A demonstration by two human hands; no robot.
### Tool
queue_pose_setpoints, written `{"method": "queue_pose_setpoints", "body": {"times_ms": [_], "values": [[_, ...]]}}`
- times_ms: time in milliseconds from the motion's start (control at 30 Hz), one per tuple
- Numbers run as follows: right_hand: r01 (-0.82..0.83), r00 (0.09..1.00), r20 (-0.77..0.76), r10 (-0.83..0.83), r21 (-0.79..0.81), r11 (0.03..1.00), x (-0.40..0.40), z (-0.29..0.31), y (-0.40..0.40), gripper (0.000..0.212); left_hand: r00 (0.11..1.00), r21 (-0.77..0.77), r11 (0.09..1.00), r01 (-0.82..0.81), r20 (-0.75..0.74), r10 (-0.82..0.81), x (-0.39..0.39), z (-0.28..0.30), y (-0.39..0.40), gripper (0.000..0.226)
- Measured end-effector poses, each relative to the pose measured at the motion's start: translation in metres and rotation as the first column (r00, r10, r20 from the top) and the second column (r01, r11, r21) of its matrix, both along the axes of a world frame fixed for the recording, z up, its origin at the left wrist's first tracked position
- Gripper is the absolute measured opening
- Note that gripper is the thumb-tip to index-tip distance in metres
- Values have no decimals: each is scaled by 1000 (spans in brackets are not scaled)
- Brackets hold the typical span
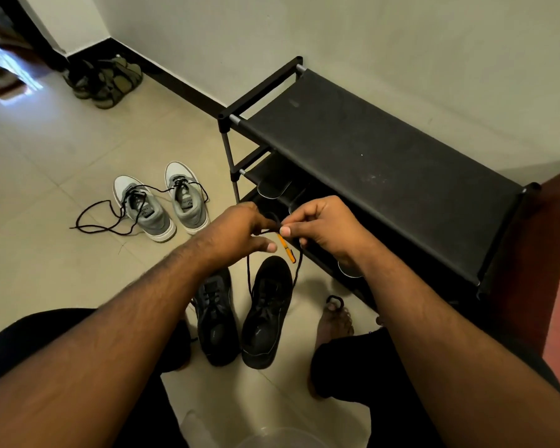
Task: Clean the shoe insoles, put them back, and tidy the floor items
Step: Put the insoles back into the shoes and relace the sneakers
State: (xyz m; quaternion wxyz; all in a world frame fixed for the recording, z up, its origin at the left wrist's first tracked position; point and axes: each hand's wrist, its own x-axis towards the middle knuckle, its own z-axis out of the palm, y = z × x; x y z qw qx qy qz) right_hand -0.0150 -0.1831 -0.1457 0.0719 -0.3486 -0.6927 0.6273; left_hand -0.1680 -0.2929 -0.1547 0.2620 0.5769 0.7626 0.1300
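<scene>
Both hands, left hand (243, 227) and right hand (320, 231), pinch the black shoe's (265, 315) lace (299, 270); the far-left grey pair (160, 205) lies unlaced, probably untidied.

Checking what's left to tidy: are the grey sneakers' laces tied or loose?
Loose. The grey sneakers stand upright with their black laces untied, trailing across the floor tiles.

Olive sandals (110, 80) in the far corner, black skirting board (175, 82), pale wall (369, 37)

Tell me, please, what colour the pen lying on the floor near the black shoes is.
The pen is orange with a dark tip, seen in the head view.
</scene>
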Motion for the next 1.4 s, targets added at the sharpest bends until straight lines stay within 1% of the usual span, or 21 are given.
{"method": "queue_pose_setpoints", "body": {"times_ms": [167,233,267,333,367,400,467,500,567,600,667,733,833,867,967,1100,1167,1233,1300,1367,1400], "values": [[133,986,-79,-145,-143,981,3,-10,4,7,951,-10,985,-173,259,170,-15,-6,-11,9],[186,982,2,-187,-95,978,6,-27,7,8,970,-199,964,-179,127,206,-38,-14,-18,12],[170,980,105,-172,29,985,8,-39,8,13,986,-360,919,-158,-3,168,-51,-22,-22,16],[-59,907,411,-91,339,939,11,-68,5,17,975,-701,699,-141,-222,-26,-78,-45,-37,27],[-208,841,538,-60,424,881,14,-82,1,17,955,-794,584,-168,-278,-102,-90,-59,-47,27],[-333,775,631,-32,452,828,15,-96,-3,17,935,-835,506,-217,-327,-139,-99,-73,-57,21],[-527,633,774,11,421,738,17,-126,-12,19,900,-825,451,-340,-425,-100,-107,-100,-76,12],[-599,568,823,17,399,694,18,-143,-14,21,876,-781,478,-401,-480,-50,-105,-115,-81,20],[-688,488,873,7,380,618,16,-177,-17,30,848,-660,637,-399,-530,-18,-93,-148,-77,40],[-701,486,874,14,380,604,14,-193,-18,34,876,-605,720,-340,-482,10,-85,-166,-69,45],[-626,562,817,125,322,711,9,-220,-24,38,976,-576,792,-202,-188,113,-63,-202,-55,55],[-467,676,706,209,192,863,8,-239,-34,39,931,-602,771,-207,122,345,-40,-233,-46,65],[-489,702,627,337,82,868,11,-267,-50,37,719,-664,677,-318,296,629,-23,-255,-51,70],[-501,701,624,345,86,861,13,-275,-54,35,706,-653,676,-342,296,643,-22,-259,-55,69],[-401,739,628,243,120,908,13,-296,-58,19,781,-564,743,-361,252,571,-29,-263,-62,74],[-388,688,699,195,127,913,14,-296,-46,5,855,-539,780,-318,193,482,-32,-263,-70,68],[-367,623,776,102,174,914,22,-298,-37,17,904,-559,778,-286,112,412,-39,-263,-69,46],[-358,455,890,-32,216,909,38,-298,-24,30,927,-570,764,-301,15,375,-49,-257,-67,25],[-322,338,939,-61,176,930,51,-296,-15,47,908,-534,756,-380,-58,415,-59,-248,-65,20],[-385,360,933,-16,164,908,47,-289,-18,39,905,-473,784,-401,-74,418,-60,-243,-63,31],[-401,434,901,9,184,897,40,-286,-23,40,934,-459,823,-334,-47,354,-56,-240,-60,43]]}}
